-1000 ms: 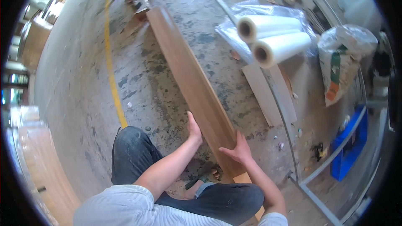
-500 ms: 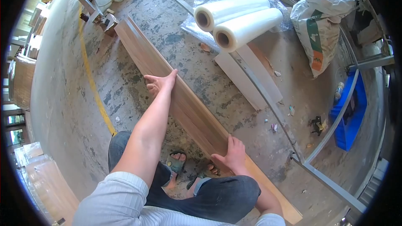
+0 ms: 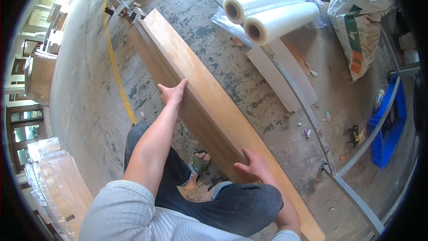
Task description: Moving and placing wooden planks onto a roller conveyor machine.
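A long brown stack of wooden planks slants from the far left toward my knees, its grooved long edge facing up. Beyond and against it shows the broad face of a lighter wooden board, running down to the lower right. My left hand clasps the brown planks near their middle, thumb over the far edge and fingertips hidden beyond the near side. Closer to me, my right hand grips the same planks near their near end, thumb on the brown face; its other fingers are partly hidden and blurred.
Two rolls of clear film rest on bubble wrap at the far right, beside a woven sack. A metal frame rail crosses over a pale flat panel. A blue plastic tray lies at right. Wrapped boards stand at left.
The planks have tipped toward me, so the lighter board's broad face now shows along their far side. Both hands keep hold. The whole view has shifted slightly.
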The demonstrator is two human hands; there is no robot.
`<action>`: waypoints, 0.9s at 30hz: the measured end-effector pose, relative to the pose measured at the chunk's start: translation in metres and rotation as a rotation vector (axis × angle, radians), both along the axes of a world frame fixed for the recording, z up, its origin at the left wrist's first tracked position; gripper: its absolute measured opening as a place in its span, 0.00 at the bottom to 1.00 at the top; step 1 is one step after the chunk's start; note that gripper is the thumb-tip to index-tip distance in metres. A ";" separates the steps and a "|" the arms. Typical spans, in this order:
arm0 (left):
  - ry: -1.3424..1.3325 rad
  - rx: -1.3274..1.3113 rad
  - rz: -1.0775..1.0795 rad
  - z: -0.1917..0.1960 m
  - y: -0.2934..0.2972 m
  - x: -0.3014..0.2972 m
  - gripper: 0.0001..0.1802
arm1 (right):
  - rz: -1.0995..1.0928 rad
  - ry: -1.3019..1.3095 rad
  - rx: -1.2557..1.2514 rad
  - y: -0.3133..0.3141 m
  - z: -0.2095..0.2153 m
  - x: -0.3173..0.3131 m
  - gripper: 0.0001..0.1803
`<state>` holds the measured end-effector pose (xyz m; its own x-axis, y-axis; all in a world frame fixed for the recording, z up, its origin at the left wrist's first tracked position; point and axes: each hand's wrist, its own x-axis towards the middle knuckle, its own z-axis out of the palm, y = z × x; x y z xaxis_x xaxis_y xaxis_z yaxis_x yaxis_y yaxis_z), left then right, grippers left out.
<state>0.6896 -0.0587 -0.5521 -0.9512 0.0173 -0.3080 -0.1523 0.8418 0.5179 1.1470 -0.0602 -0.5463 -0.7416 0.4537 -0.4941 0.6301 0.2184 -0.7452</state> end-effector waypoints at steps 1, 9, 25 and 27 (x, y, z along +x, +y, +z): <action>0.003 -0.006 0.001 -0.004 -0.012 -0.011 0.83 | -0.030 0.086 -0.091 -0.006 -0.002 -0.006 0.45; 0.055 -0.169 0.125 -0.026 -0.063 -0.084 0.79 | 0.145 0.091 -0.230 -0.038 -0.023 -0.040 0.51; -0.003 -0.207 0.128 -0.098 -0.041 -0.173 0.80 | -0.297 -0.191 0.399 -0.026 -0.008 0.066 0.65; 0.004 -0.216 0.107 -0.104 -0.043 -0.183 0.78 | -0.254 -0.260 0.407 -0.038 -0.007 0.081 0.72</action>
